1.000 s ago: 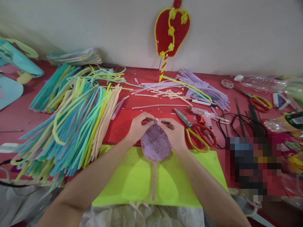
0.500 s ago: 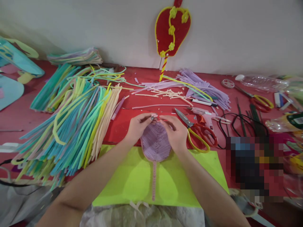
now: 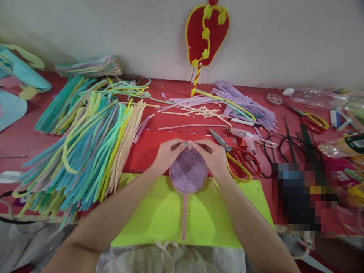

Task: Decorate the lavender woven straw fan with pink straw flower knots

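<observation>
A purple fan (image 3: 189, 170) made of pipe cleaners, with a pink rim and a twisted pink handle (image 3: 184, 218), lies with its handle toward me. At its far edge my left hand (image 3: 170, 153) is closed in a pinch on the left side. My right hand (image 3: 211, 154) pinches the same edge from the right, the fingertips of both hands nearly touching. A small pink bit (image 3: 190, 143) shows between them; whether it is part of the rim, I cannot tell. Under the fan's lower part and handle is a lime-green sheet (image 3: 227, 220).
Left lies a large heap of coloured pipe cleaners (image 3: 93, 151). Red-and-yellow scissors (image 3: 224, 142) and a pink glue gun (image 3: 247, 138) are close by my right hand. Purple pipe cleaners (image 3: 247, 104) lie behind. A red fan (image 3: 206, 36) leans on the wall.
My fingertips have drawn together at the fan's far edge, and a pink bit now shows between them. My right hand has shifted slightly. The fan stays nearly in place.
</observation>
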The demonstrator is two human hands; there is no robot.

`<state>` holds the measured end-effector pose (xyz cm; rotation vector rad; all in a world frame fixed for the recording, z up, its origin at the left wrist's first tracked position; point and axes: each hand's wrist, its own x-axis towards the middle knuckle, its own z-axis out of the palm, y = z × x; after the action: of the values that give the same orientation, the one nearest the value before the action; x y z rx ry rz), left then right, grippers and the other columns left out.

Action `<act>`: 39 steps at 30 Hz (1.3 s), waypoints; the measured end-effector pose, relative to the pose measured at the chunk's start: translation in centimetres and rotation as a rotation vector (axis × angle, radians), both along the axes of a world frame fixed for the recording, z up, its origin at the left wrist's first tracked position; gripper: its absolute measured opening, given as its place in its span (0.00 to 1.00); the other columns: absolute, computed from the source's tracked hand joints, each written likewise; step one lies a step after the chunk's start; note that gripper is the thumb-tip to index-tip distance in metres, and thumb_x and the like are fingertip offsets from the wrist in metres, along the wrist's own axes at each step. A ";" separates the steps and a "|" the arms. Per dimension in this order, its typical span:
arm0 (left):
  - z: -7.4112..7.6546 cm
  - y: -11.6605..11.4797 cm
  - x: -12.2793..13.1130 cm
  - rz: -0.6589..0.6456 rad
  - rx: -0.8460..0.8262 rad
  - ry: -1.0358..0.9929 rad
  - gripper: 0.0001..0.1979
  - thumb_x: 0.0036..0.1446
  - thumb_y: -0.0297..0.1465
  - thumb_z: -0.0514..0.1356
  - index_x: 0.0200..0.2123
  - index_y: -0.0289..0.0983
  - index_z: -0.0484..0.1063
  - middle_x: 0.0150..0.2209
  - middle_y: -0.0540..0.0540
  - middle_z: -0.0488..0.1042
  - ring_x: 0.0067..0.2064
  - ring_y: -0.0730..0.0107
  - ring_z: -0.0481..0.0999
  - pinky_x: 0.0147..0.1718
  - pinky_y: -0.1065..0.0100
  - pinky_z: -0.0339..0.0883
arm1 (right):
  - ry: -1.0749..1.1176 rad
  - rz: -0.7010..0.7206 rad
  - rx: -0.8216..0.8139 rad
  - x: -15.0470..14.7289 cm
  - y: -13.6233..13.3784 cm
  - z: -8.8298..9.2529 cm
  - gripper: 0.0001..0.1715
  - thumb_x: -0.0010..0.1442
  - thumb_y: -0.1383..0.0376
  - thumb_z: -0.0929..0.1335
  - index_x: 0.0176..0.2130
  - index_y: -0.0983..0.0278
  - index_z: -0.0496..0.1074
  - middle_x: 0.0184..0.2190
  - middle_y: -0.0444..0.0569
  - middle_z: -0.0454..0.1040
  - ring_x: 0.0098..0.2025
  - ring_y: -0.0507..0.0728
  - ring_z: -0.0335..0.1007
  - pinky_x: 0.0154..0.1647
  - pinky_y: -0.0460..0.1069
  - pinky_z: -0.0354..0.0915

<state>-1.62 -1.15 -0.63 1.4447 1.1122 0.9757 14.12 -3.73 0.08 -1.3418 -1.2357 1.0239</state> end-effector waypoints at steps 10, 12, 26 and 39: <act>-0.8 0.4 -0.1 -0.058 0.050 0.026 0.10 0.53 0.36 0.58 0.34 0.36 0.74 0.34 0.47 0.77 0.36 0.69 0.76 0.39 0.68 0.68 | 0.035 -0.003 -0.035 0.4 0.2 -0.3 0.08 0.48 0.60 0.72 0.31 0.60 0.77 0.31 0.46 0.79 0.35 0.56 0.75 0.43 0.54 0.70; -0.9 0.5 -0.1 -0.059 0.046 0.031 0.08 0.51 0.33 0.60 0.35 0.37 0.74 0.35 0.47 0.77 0.36 0.70 0.76 0.39 0.68 0.68 | 0.030 -0.010 -0.038 0.4 0.2 -0.2 0.08 0.48 0.60 0.71 0.31 0.60 0.77 0.30 0.46 0.79 0.35 0.56 0.75 0.43 0.54 0.70; -0.5 -0.1 -0.2 0.134 0.415 0.302 0.07 0.55 0.31 0.57 0.38 0.38 0.72 0.39 0.46 0.73 0.43 0.69 0.71 0.47 0.64 0.64 | -0.129 -0.151 0.035 2.4 0.9 -0.6 0.12 0.50 0.58 0.70 0.33 0.62 0.77 0.32 0.47 0.79 0.35 0.57 0.74 0.43 0.56 0.68; -1.6 -0.3 0.1 -0.106 0.452 0.636 0.14 0.54 0.29 0.58 0.46 0.42 0.70 0.46 0.46 0.68 0.48 0.63 0.66 0.50 0.57 0.57 | -0.276 -0.063 0.008 2.5 1.3 -0.8 0.09 0.50 0.59 0.69 0.29 0.61 0.77 0.29 0.46 0.79 0.33 0.58 0.74 0.40 0.55 0.68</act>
<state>-1.50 -1.49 -2.21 2.2610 1.2880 0.7307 16.60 -2.41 -0.70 -1.5436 -1.3889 0.8074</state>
